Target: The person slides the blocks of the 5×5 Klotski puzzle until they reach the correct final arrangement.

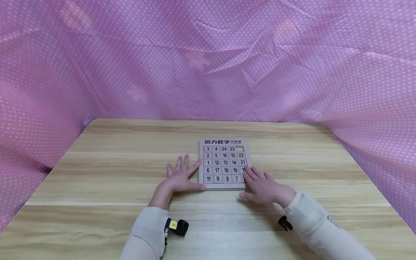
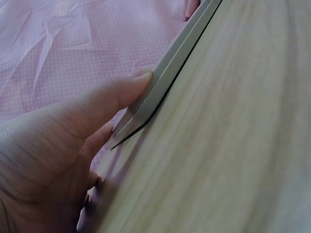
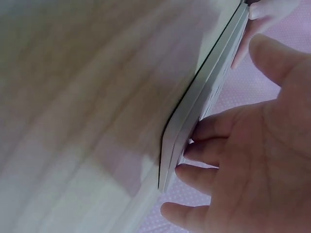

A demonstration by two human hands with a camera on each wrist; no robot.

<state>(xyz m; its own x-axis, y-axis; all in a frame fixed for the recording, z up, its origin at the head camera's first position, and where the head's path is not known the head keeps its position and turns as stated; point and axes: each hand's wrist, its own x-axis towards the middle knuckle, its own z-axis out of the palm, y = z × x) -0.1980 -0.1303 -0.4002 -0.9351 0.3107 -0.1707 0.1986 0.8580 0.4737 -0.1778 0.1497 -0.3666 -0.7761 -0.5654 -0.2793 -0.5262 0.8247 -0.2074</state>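
Note:
A number sliding puzzle (image 1: 222,186) lies flat on the table, its tiles in a pale frame with dark lettering along the top. The open slot (image 1: 239,148) is at the top right corner, beside the 23 tile (image 1: 232,148). My left hand (image 1: 178,179) spreads its fingers at the puzzle's left side, with the thumb (image 2: 138,85) on the lower left corner and the index fingertip at the left edge. Over the lower right tiles rest the straight fingers of my right hand (image 1: 264,186), partly hiding them. Its thumb stays off the frame, near the front edge.
The wooden table (image 1: 113,180) stretches out on all sides of the puzzle. Pink dotted cloth (image 1: 208,72) hangs behind it and along both sides. A strapped wrist camera (image 1: 178,226) sits below the left hand, and another (image 1: 285,223) below the right.

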